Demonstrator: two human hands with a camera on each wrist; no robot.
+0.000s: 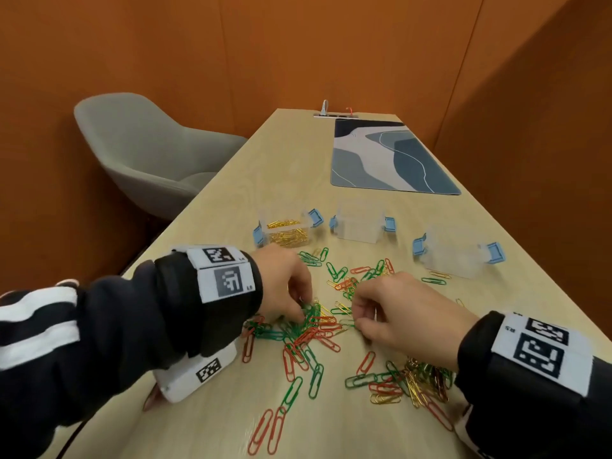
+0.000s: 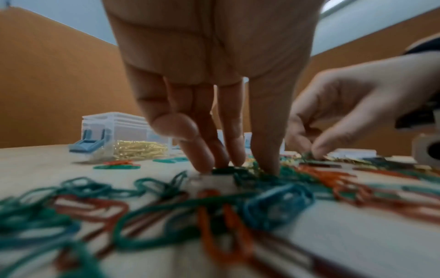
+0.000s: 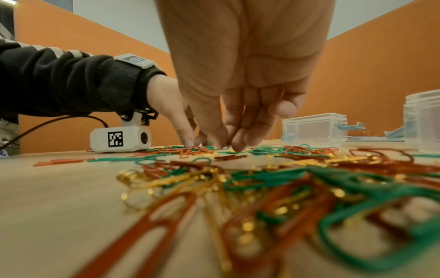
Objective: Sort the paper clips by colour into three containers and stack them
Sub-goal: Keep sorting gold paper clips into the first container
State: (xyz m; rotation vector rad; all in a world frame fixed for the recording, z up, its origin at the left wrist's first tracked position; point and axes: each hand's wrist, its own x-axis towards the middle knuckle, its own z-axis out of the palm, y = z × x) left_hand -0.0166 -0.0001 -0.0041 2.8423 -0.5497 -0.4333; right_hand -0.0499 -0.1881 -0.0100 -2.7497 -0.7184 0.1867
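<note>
Red paper clips (image 1: 266, 430) nearest of all, lying side by side at the near edge of the desk (image 1: 231, 200), with a green paper clip (image 1: 291, 394) just beyond and a mixed tangle of gold, red and green (image 1: 417, 380) by the right sleeve. Further in, the main heap of clips (image 1: 314, 326), both hands down in it. Left hand (image 1: 284, 283) with fingers (image 2: 202, 156) reaching down, tips touching green clips; whether anything is actually pinched, cannot tell. Right hand (image 1: 397, 313) with fingers (image 3: 240, 143) drawn narrow together at the heap, again impossible to say whether a clip is caught. Beyond the heap, three clear containers with blue latches in a row: left container (image 1: 286, 231) already holding gold clips, middle container (image 1: 361, 226) and right container (image 1: 458, 255) apparently empty. Step in hand, by the look of it: picking through the heap, gold partly done, many gold clips left among the red and green. Next move likely calling for teasing single clips free of the interlocked pile, then carrying them over to the proper container; stacking clearly not yet begun. Pale wood-grain desk running long toward the far wall, a blue-and-grey patterned mat (image 1: 387, 157) on its far right, a grey chair (image 1: 139, 147) off the left side, orange walls all round.
</note>
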